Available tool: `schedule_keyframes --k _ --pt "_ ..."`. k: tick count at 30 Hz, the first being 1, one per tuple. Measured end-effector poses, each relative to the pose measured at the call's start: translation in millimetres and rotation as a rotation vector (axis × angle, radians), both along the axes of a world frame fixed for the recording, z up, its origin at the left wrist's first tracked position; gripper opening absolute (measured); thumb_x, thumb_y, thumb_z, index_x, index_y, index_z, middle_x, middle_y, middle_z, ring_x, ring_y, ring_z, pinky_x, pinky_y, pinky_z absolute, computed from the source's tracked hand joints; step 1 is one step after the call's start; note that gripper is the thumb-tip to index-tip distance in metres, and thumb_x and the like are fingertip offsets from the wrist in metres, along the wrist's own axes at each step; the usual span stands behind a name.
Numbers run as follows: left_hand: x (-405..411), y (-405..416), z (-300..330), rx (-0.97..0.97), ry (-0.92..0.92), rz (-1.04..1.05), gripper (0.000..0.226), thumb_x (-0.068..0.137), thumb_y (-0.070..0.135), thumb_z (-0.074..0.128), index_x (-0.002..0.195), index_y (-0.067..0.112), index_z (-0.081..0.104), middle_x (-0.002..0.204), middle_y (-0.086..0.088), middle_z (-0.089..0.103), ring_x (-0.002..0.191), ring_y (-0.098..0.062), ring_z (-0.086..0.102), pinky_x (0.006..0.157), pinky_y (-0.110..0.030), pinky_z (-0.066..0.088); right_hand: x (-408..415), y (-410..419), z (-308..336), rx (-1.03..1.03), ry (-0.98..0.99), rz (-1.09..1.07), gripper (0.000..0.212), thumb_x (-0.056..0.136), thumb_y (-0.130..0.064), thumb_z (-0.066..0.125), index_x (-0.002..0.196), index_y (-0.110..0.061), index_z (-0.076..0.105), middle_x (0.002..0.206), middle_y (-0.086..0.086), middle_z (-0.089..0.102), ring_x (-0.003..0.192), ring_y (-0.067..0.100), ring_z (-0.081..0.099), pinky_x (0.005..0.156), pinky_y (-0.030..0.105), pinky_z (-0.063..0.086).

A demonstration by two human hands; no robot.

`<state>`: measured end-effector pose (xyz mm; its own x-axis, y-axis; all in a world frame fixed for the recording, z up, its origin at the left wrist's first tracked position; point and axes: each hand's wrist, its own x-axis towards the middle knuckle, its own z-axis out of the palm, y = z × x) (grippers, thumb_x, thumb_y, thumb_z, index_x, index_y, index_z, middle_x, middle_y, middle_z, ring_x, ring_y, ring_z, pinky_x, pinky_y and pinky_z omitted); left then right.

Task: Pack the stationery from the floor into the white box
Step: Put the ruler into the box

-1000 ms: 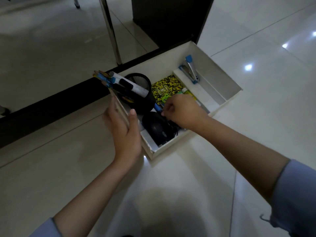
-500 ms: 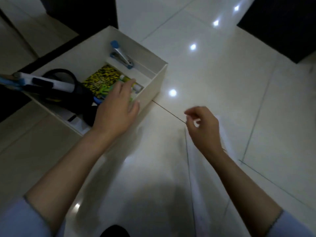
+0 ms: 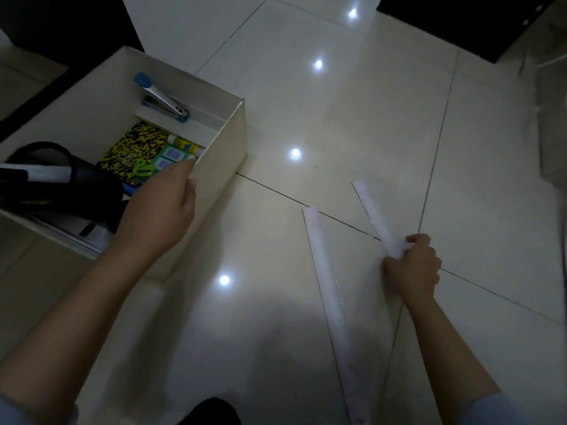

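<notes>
At lower right of the frame: right hand (image 3: 412,269), half a second ago empty, now pinches the shorter ruler (image 3: 376,216). Beside it, the longer ruler (image 3: 329,289) flat on the floor (image 3: 306,102). Left of centre: left hand (image 3: 159,210) still on the white box (image 3: 225,154) rim, fingers relaxed. Two rulers remain to pack.

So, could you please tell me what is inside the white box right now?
Inside the white box: a blue stapler, a yellow-black notebook, green packets, a black pen holder with markers. The left hand covers the near corner.
</notes>
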<state>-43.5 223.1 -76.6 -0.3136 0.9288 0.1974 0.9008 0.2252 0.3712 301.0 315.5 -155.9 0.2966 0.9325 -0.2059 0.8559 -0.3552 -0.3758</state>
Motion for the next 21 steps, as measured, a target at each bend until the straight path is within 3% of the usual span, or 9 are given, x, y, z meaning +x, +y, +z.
schedule_keyframes --k 4,7,12,16,21 --pt "1.5 -2.0 2.6 0.03 -0.021 -0.019 0.019 0.094 0.008 0.043 0.108 0.0 0.054 0.096 -0.027 0.06 0.088 -0.042 0.057 0.065 -0.032 0.03 5.8 8.2 4.8 -0.073 0.06 0.03 0.048 0.07 -0.008 0.069 0.113 -0.01 0.048 0.111 0.019 0.052 0.094 0.034 0.052 0.077 0.037 0.045" --pt "-1.2 -4.0 2.1 0.034 -0.047 -0.016 0.018 0.094 0.007 0.044 0.108 0.002 0.054 0.096 -0.026 0.061 0.086 -0.042 0.057 0.064 -0.034 0.032 7.6 6.3 7.0 -0.077 0.146 0.144 0.036 0.076 -0.003 0.062 0.111 -0.004 0.054 0.111 0.022 0.051 0.075 0.025 0.048 0.066 0.024 0.036" --pt "-3.3 -6.5 0.3 0.058 -0.058 -0.033 0.021 0.094 0.007 0.045 0.111 0.002 0.056 0.097 -0.025 0.062 0.087 -0.04 0.058 0.066 -0.038 0.039 -7.1 -21.5 22.0 -0.147 0.24 0.29 0.023 0.087 -0.006 0.053 0.109 -0.009 0.055 0.095 0.007 0.057 0.079 0.023 0.053 0.068 0.027 0.039" --pt "-1.3 -6.8 2.2 0.073 -0.059 -0.025 0.023 0.094 0.007 0.044 0.114 0.002 0.055 0.098 -0.026 0.062 0.088 -0.041 0.058 0.067 -0.038 0.038 -26.7 -62.4 24.8 -0.232 0.368 0.301 0.017 0.084 -0.009 0.061 0.098 -0.016 0.055 0.09 0.002 0.058 0.072 0.015 0.053 0.058 0.023 0.042" --pt "-2.7 -8.0 2.0 0.082 -0.06 -0.039 0.021 0.094 0.006 0.044 0.111 0.002 0.056 0.099 -0.025 0.062 0.088 -0.04 0.058 0.067 -0.036 0.037 -35.7 -80.2 9.9 -0.259 0.324 0.299 0.023 0.074 -0.013 0.076 0.086 -0.018 0.056 0.09 0.002 0.057 0.077 0.014 0.052 0.058 0.018 0.039"
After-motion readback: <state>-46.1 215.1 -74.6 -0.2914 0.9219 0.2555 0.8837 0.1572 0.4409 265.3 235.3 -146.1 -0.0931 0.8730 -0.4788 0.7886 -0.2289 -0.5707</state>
